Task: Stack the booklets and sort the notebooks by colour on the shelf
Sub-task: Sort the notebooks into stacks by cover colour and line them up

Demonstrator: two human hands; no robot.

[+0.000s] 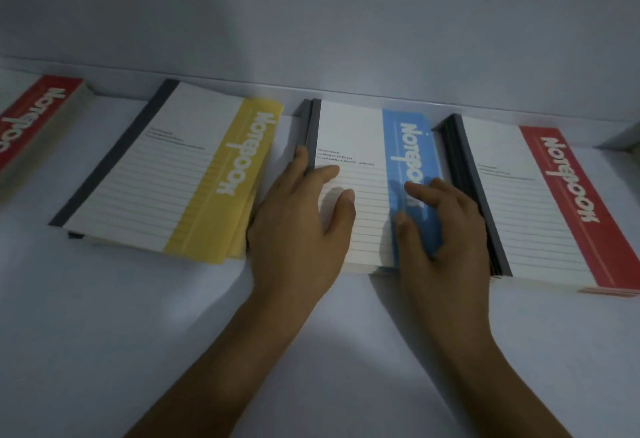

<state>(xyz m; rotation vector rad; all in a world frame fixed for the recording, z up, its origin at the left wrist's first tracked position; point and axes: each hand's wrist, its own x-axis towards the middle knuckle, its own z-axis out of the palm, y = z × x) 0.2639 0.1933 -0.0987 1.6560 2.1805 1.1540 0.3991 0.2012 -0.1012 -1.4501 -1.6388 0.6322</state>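
Status: sorting appears well advanced. On the white shelf board (138,333), three stacks lie side by side: yellow-banded lined notebooks (166,174), blue-banded lined notebooks (360,146) in the centre, and red-banded lined notebooks (540,202).

The left hand (298,226) rests fairly flat against the blue stack's spine edge and cover. The right hand (450,229) lies over the blue band with bent fingers; whether it grips cannot be determined.

Remaining: the yellow stack sits skewed and needs squaring. A second red-covered stack (31,118) lies apart at far left. No booklets are identifiable.

Obstruction: the red stack sits just beside the right hand.
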